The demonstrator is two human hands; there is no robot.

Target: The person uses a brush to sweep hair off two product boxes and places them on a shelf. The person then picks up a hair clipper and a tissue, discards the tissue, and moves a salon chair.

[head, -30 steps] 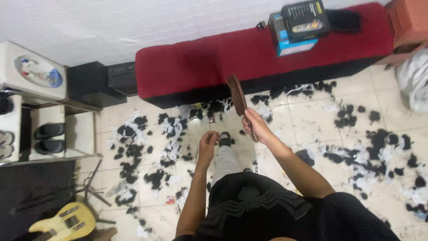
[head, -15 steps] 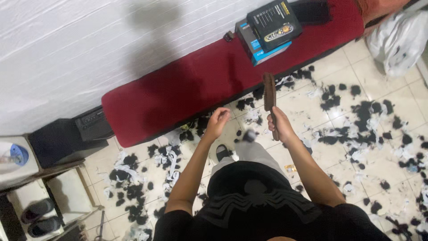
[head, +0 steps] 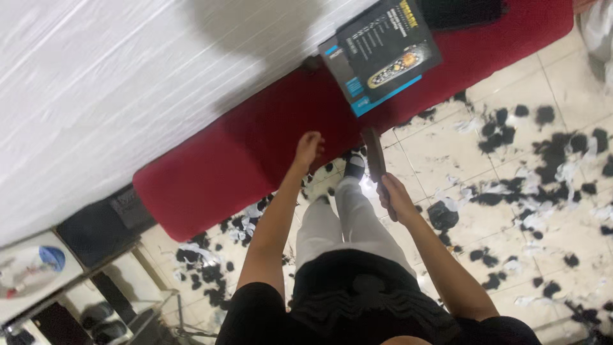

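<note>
My right hand [head: 394, 195] grips a flat brown brush-like tool [head: 374, 153] by its lower end, its top pointing at the edge of a long red padded bench [head: 255, 140]. My left hand [head: 308, 149] hangs free over the bench's front edge, fingers loosely curled, holding nothing. A dark box with blue edging and a picture of a remote control [head: 381, 52] lies on the bench, just above the tool. My legs in light trousers [head: 341, 223] and one dark shoe [head: 353, 167] show between my arms.
Many black and white scraps [head: 511, 166] litter the pale tiled floor [head: 440, 147]. A white ribbed wall [head: 128, 83] runs behind the bench. At the lower left stand a black box [head: 96, 223], a shelf with shoes [head: 102, 313] and a white appliance [head: 32, 268].
The view has swung and closed in on the bench. My left hand has risen toward the bench edge. My right hand still holds the brown tool, now nearer the box.
</note>
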